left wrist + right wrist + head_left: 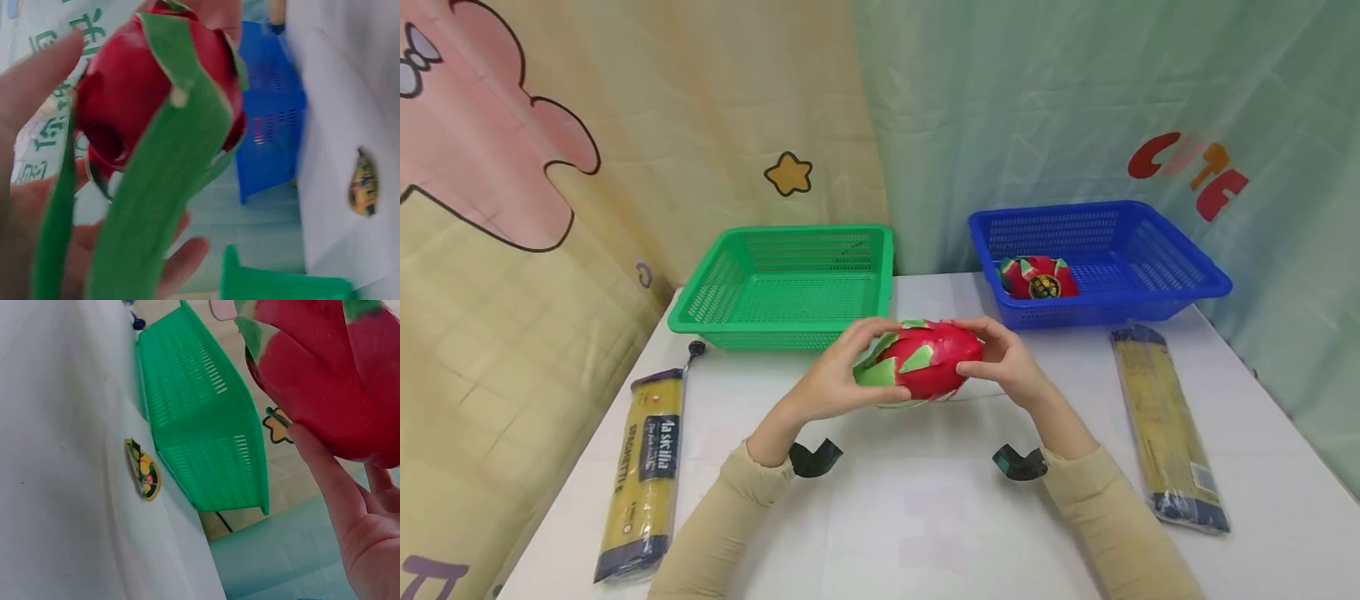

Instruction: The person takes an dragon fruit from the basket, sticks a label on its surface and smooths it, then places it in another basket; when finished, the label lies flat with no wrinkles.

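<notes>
Over the desk (pixel 910 458), toward its far edge, a dragon fruit (pixel 942 354) is grasped between left hand (pixel 832 379) and right hand (pixel 1015 369).

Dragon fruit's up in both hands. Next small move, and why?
I'd probably ease the held dragon fruit right, toward the blue basket: the left hand and right hand grip it between them, and a second dragon fruit lies in that basket.
</notes>
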Demonstrator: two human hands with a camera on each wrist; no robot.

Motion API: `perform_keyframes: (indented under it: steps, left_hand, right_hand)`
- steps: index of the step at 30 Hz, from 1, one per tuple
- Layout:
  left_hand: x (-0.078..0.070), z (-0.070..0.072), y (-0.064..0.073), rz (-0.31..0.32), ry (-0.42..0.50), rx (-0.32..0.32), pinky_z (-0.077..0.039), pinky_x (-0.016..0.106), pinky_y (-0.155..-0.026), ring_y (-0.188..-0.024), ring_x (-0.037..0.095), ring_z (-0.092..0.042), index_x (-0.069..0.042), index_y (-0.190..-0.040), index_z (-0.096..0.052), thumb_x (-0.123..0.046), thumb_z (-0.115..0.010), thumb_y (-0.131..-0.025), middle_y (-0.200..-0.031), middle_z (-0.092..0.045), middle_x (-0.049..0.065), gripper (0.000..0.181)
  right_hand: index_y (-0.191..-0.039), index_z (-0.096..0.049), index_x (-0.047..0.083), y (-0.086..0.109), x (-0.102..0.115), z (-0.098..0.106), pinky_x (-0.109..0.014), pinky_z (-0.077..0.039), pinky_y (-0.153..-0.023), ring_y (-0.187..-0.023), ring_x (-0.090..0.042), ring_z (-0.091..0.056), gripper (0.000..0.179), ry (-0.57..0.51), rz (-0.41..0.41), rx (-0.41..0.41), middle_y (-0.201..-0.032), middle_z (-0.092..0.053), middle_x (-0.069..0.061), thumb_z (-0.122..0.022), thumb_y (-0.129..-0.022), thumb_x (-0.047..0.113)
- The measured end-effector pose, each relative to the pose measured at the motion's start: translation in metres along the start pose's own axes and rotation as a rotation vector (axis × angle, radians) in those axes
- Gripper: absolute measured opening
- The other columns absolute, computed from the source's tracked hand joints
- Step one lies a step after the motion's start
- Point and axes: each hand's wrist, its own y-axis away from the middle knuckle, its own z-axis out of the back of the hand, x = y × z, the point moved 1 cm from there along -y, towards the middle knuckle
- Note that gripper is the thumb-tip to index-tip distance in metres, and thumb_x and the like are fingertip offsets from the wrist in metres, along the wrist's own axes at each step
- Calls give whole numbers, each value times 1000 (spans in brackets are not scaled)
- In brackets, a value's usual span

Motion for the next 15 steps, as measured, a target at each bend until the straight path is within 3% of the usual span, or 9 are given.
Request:
perform_keyframes:
  steps: [4,10,15]
  left_hand:
    - [15,-17,12,61,-10,87,-50,34,-83,-117,16,-44,-23,-139,-40,-34,-79,-75,-133,-45,-4,76]
    - [42,-33,18,54,29,114,-48,36,-88,-118,15,-45,-18,-134,-47,-24,-83,-71,-131,-47,-3,73]
    - [50,-42,23,47,56,155,-45,38,-92,-120,15,-44,-18,-134,-46,-23,-84,-70,-132,-47,-2,74]
  right_hand:
    - [-122,-53,14,4,-7,-1,-41,-52,-82,-113,-26,-53,51,38,-72,98,-130,-50,-3,-72,-77,-2]
    - [-123,-42,4,6,-14,-1,-43,-52,-82,-110,-35,-53,63,164,-220,220,-127,-42,-17,-78,-72,4]
    - [-124,-40,3,9,-22,1,-41,-52,-83,-112,-37,-51,67,210,-263,309,-127,-43,-19,-80,-71,5]
